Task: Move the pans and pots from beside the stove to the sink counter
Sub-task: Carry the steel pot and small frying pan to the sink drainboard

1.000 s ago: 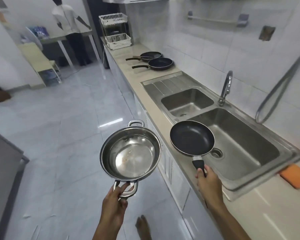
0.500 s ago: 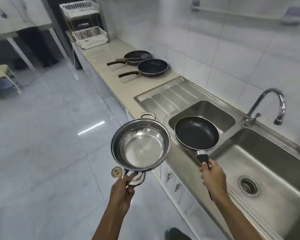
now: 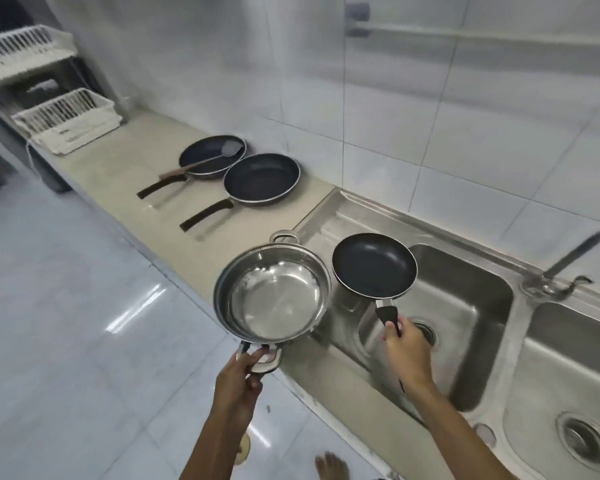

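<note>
My left hand (image 3: 238, 382) grips the near loop handle of a shiny steel pot (image 3: 271, 295), held level over the counter's front edge. My right hand (image 3: 407, 351) holds a small black frying pan (image 3: 374, 264) by its handle, above the left sink basin (image 3: 465, 306). Two larger dark frying pans rest on the beige counter (image 3: 125, 168) beyond the sink: the nearer pan (image 3: 261, 179) and the farther pan (image 3: 212, 156), which has a spatula (image 3: 201, 161) lying across it.
A double steel sink with a drainboard (image 3: 340, 216) and a tap (image 3: 568, 261) fills the right. A white two-tier dish rack (image 3: 63, 123) stands at the counter's far end. Glossy tiled floor (image 3: 66, 323) lies to the left; my bare foot (image 3: 329, 467) shows below.
I have walked along the counter: the two resting pans and the dish rack are closer, and the held pot and small pan now sit over the left basin and drainboard rather than the right basin.
</note>
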{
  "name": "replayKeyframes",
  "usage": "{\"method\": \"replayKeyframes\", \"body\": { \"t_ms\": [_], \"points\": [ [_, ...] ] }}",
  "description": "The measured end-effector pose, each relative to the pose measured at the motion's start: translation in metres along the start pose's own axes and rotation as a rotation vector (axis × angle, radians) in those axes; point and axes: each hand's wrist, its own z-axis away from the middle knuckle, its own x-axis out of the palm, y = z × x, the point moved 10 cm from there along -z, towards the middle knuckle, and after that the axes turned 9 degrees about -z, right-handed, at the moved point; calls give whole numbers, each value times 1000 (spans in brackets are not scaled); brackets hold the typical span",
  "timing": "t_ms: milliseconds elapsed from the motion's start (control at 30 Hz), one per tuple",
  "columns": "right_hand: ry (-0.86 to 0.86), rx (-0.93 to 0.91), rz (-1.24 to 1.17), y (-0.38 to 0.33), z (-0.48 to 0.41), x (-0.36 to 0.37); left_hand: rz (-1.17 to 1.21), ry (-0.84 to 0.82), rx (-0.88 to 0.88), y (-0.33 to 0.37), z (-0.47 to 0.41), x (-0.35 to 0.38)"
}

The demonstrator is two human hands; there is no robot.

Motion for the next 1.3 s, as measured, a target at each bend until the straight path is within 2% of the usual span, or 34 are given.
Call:
{"method": "replayKeyframes", "body": {
  "t_ms": [100, 333, 500, 633, 767, 1100, 1300],
  "points": [
    [60, 24, -12, -11, -32, 23, -30, -50, 0, 47, -48, 15],
    [319, 89, 10, -22, -93, 66, -198, -235, -60, 117, -174, 62],
    [435, 146, -25, -23, -114, 99, -278, -393, -89, 148, -230, 85],
    [498, 178, -45, -19, -123, 121, -313, -411, -139, 161, -263, 85],
    [587, 194, -28, -20, -129, 135, -287, -457, -173, 172, -282, 94],
    [601, 285, -165, 0, -147, 151, -316, -550, -203, 180, -295, 116],
    [621, 280, -271, 1, -152, 148, -270, -505, -217, 176, -305, 127]
  ]
}}
